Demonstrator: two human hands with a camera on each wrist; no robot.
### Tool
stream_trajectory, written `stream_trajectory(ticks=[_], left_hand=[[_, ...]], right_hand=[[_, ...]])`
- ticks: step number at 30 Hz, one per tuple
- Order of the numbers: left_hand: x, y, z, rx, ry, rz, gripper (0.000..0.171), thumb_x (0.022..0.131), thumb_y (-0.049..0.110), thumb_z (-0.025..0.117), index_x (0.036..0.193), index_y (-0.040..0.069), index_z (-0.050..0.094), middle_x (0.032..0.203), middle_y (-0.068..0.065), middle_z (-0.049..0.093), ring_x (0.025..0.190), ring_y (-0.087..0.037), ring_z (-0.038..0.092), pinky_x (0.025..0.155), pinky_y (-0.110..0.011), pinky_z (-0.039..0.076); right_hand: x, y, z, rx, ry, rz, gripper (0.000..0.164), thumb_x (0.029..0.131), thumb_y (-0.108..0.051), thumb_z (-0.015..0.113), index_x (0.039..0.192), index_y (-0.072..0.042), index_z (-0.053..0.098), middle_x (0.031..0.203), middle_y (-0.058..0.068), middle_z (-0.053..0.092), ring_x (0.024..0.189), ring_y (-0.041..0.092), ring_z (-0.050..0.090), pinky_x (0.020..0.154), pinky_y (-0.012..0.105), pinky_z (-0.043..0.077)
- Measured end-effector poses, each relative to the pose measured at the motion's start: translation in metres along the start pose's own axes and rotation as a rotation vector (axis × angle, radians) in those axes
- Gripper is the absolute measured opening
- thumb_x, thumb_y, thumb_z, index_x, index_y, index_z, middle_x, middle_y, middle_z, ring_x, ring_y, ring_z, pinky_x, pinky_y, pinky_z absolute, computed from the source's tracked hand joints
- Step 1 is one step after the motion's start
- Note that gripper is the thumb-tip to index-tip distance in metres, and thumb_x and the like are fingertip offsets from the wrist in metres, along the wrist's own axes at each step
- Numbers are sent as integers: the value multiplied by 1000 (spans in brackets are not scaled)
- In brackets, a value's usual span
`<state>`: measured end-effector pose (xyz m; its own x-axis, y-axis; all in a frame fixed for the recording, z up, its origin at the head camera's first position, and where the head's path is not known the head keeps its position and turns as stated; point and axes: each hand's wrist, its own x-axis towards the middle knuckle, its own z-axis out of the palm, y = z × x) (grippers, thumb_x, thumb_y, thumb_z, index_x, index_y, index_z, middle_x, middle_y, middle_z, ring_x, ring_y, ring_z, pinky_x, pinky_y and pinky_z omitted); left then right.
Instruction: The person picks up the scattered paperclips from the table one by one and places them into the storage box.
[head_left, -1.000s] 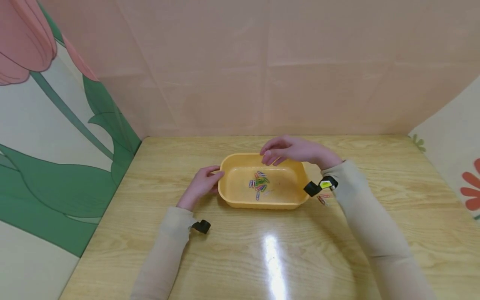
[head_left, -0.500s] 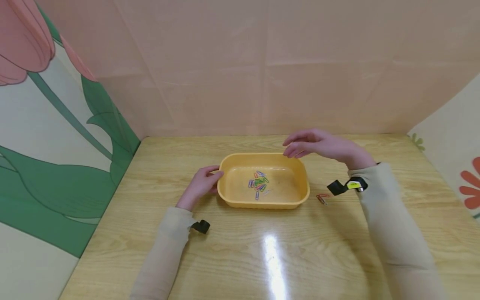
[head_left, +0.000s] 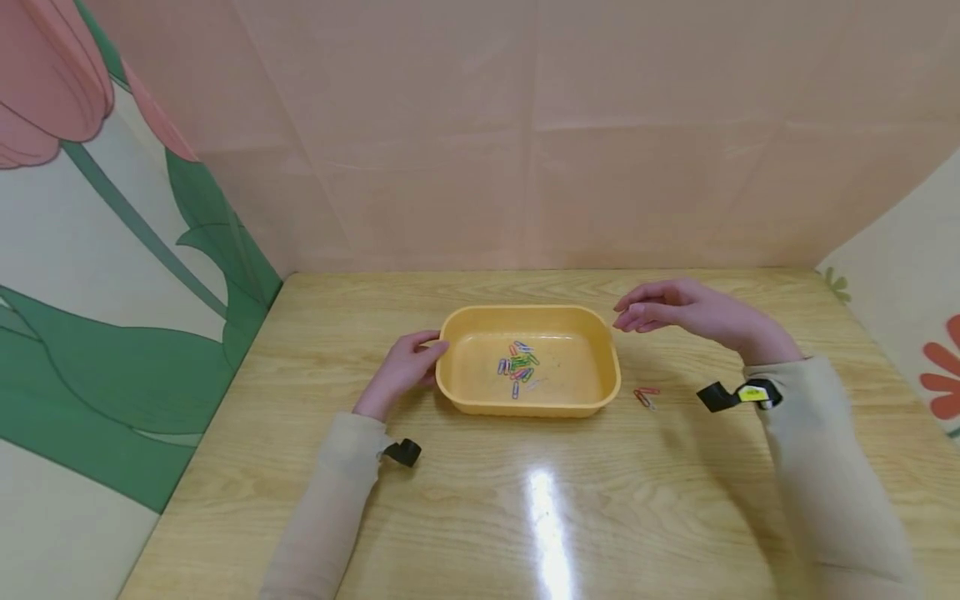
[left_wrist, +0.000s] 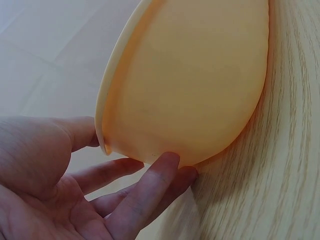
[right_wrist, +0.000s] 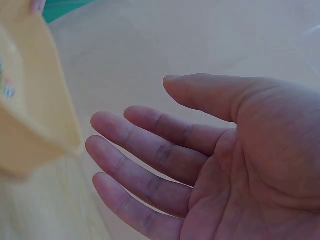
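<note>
A yellow plastic basin (head_left: 573,367) with rounded corners stands on the table, several coloured paper clips (head_left: 520,363) clustered on its floor left of centre. At its left end my left hand (head_left: 406,365) holds the rim, thumb over the edge and fingers against the outer wall, as the left wrist view shows of the basin's side (left_wrist: 190,80). Just past the basin's right end hovers my right hand (head_left: 693,312). Its palm and loosely bent fingers (right_wrist: 165,155) hold nothing in the right wrist view.
A few more paper clips (head_left: 645,397), reddish and pale, lie on the wooden table (head_left: 465,500) to the right of the basin. A pinkish sheet (head_left: 525,167) hangs behind the table, and a flower-patterned panel (head_left: 97,333) stands at the left.
My right hand has moved from over the basin out to the right, beyond its right end. The left hand, basin and clips have stayed in place.
</note>
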<state>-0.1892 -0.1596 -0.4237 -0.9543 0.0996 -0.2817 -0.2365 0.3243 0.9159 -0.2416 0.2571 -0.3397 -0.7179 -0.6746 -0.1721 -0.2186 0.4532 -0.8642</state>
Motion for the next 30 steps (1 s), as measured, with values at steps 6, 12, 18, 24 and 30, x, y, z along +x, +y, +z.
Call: stream_trajectory(ticks=[6, 12, 18, 24, 30], left_hand=[[1, 1, -1, 20, 8, -8, 45, 98, 28, 57, 136, 6, 51, 108, -18, 64, 86, -21, 65, 70, -31, 57], [1, 0, -1, 10, 2, -3, 44, 98, 27, 56, 136, 5, 51, 109, -19, 64, 86, -22, 66, 71, -33, 57], [0, -1, -1, 14, 3, -1, 44, 97, 27, 57, 136, 5, 52, 109, -18, 64, 85, -21, 65, 71, -33, 57], [0, -1, -1, 15, 1, 1, 45, 97, 27, 57, 136, 5, 51, 109, -19, 64, 88, -24, 66, 72, -35, 57], [1, -1, -2, 20, -5, 2, 46, 97, 29, 57, 136, 5, 51, 110, -20, 64, 90, -25, 65, 72, -33, 57]], right_hand=[[-13, 24, -1, 11, 0, 19, 33, 103, -21, 45, 124, 2, 54, 113, 13, 66, 108, 32, 60, 90, 36, 51], [-24, 50, 3, 74, -22, 54, 36, 103, -20, 44, 127, 6, 51, 118, 26, 60, 112, 37, 56, 93, 38, 49], [-33, 72, 7, 30, -6, 153, 42, 102, -25, 48, 128, 7, 52, 121, 20, 61, 112, 32, 58, 93, 42, 49], [-44, 88, 10, -80, 27, 210, 37, 100, -32, 51, 124, -6, 61, 119, 6, 65, 109, 21, 58, 89, 30, 48], [-51, 104, 16, -57, 54, 125, 29, 100, -24, 53, 119, -7, 64, 118, 6, 65, 111, 10, 57, 89, 16, 43]])
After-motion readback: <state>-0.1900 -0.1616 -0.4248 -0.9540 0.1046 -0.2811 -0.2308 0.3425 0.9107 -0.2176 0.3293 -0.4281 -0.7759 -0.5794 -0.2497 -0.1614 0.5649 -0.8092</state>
